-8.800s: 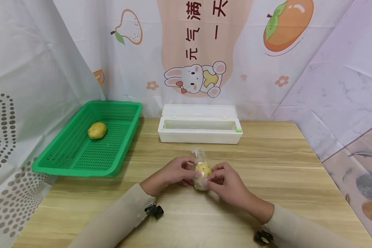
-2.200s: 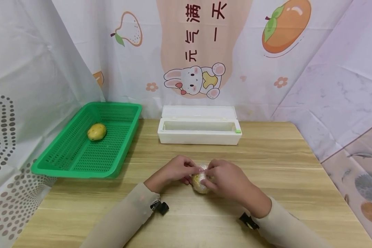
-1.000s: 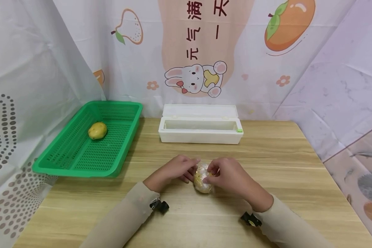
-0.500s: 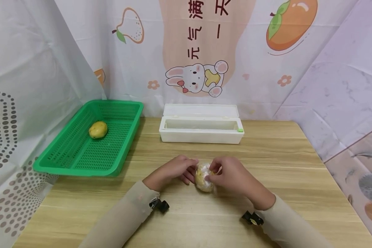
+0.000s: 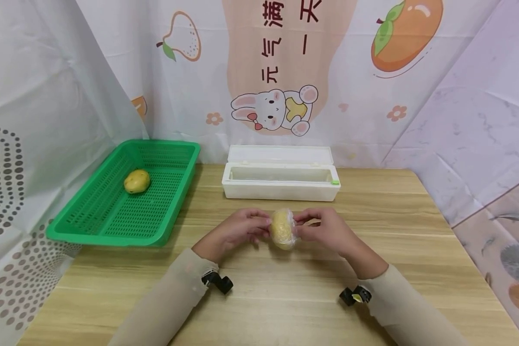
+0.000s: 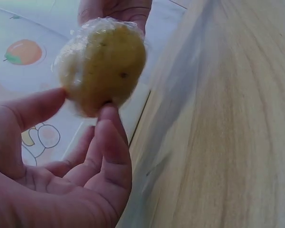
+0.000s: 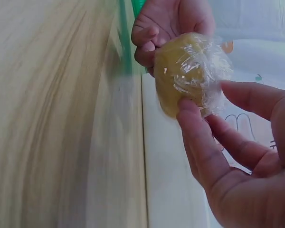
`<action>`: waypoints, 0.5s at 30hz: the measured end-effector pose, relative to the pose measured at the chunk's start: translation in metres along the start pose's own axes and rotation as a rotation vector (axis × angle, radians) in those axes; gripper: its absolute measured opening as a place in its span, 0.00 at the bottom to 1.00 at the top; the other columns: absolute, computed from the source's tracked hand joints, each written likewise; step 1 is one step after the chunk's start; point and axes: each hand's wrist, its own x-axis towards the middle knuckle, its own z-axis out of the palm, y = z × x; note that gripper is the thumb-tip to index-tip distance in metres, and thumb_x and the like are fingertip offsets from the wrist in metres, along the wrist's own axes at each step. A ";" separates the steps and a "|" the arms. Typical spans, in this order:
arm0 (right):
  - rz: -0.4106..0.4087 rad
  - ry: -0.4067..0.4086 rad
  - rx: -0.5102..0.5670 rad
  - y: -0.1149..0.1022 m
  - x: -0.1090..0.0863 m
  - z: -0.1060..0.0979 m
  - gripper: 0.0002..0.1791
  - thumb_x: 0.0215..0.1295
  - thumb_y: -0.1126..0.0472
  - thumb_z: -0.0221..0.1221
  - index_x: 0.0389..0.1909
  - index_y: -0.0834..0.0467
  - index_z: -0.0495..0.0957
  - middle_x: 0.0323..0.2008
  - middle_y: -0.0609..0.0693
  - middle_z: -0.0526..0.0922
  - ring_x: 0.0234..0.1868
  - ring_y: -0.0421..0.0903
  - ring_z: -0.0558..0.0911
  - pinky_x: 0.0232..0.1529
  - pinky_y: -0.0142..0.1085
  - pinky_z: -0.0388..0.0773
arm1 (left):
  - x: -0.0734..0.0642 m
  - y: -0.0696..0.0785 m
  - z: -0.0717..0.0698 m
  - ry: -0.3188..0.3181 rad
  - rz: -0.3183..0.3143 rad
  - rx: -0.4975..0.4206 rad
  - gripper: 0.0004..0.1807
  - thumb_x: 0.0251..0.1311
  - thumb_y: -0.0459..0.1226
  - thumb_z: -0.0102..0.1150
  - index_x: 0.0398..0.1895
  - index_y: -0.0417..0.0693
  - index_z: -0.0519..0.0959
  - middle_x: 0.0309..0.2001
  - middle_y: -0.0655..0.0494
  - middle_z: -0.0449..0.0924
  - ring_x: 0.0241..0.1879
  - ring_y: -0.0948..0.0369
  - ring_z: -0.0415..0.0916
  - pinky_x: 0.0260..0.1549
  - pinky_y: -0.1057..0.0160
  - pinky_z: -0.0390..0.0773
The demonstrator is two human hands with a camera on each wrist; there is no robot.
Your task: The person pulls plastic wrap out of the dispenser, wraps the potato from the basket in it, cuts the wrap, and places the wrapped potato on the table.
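A potato (image 5: 281,229) wrapped in clear plastic film is held up off the wooden table in front of me. My left hand (image 5: 239,229) pinches its left side between thumb and fingertips. On the other side, my right hand (image 5: 328,231) pinches it the same way. In the left wrist view the skin of the potato (image 6: 111,66) shows dark spots through the film. Bunched, shiny film gathers on the right-hand side of the potato (image 7: 180,76) in the right wrist view, by the right thumb.
A green plastic basket (image 5: 167,216) stands at the left with one bare potato (image 5: 137,181) in it. Behind the hands sits a long white cling film box (image 5: 281,191), its lid raised. Printed curtains (image 5: 190,96) close off the back and sides of the wooden table (image 5: 259,307).
The film's loose, twisted end has been folded onto the potato. Over the last half second both hands have lifted the potato and turned it, the left hand now gripping it.
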 end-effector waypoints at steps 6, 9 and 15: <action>0.017 -0.101 0.152 0.000 0.001 0.001 0.21 0.64 0.54 0.61 0.51 0.65 0.78 0.48 0.60 0.82 0.43 0.56 0.84 0.46 0.54 0.78 | 0.002 0.000 0.003 0.056 -0.017 0.022 0.28 0.53 0.52 0.67 0.51 0.42 0.77 0.42 0.45 0.83 0.38 0.53 0.82 0.30 0.58 0.82; 0.040 -0.107 0.165 0.001 0.001 0.003 0.25 0.63 0.50 0.62 0.52 0.65 0.77 0.48 0.60 0.82 0.44 0.55 0.84 0.47 0.52 0.78 | 0.001 0.000 0.007 0.118 0.009 0.076 0.31 0.47 0.55 0.70 0.47 0.43 0.78 0.41 0.47 0.82 0.37 0.54 0.82 0.30 0.56 0.82; 0.106 -0.042 0.079 0.005 0.004 0.009 0.27 0.55 0.43 0.66 0.48 0.60 0.79 0.43 0.56 0.83 0.41 0.51 0.84 0.43 0.48 0.81 | -0.006 0.007 0.018 0.214 0.086 0.209 0.31 0.45 0.60 0.69 0.43 0.47 0.80 0.39 0.48 0.81 0.35 0.55 0.82 0.30 0.55 0.82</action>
